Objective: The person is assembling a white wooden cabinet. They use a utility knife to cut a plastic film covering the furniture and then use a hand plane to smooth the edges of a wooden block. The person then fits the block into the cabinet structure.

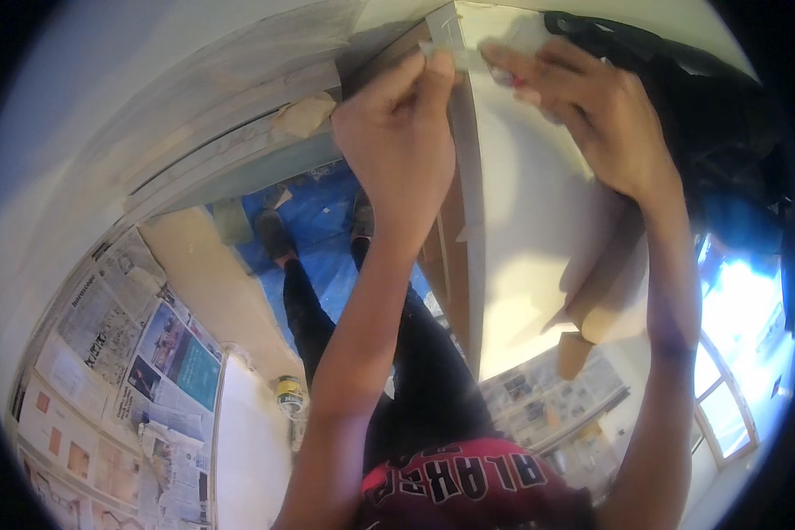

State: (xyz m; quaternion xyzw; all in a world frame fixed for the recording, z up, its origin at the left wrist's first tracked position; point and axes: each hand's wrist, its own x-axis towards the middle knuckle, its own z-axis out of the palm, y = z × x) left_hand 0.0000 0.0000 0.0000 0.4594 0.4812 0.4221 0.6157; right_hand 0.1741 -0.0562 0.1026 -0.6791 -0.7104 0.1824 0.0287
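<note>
My left hand [397, 132] is raised at the top middle, its thumb and forefinger pinching a small, thin whitish strip [429, 49] beside the upper edge of a pale upright panel [526, 212]. What the strip is made of is too blurred to tell. To its right, in front of the panel's face, my right hand [605, 115] is bent with its fingers toward the left hand. A small red thing [518, 82] shows at its fingers, smeared by motion; its kind cannot be made out.
Dark cloth [680, 79] hangs at the upper right. Newspaper sheets [106, 353] cover the surface at the left. Blue sheeting [314, 212] lies on the floor under my feet. A jar with a yellow label [290, 394] stands left of my legs. A bright window [729, 397] is at the right.
</note>
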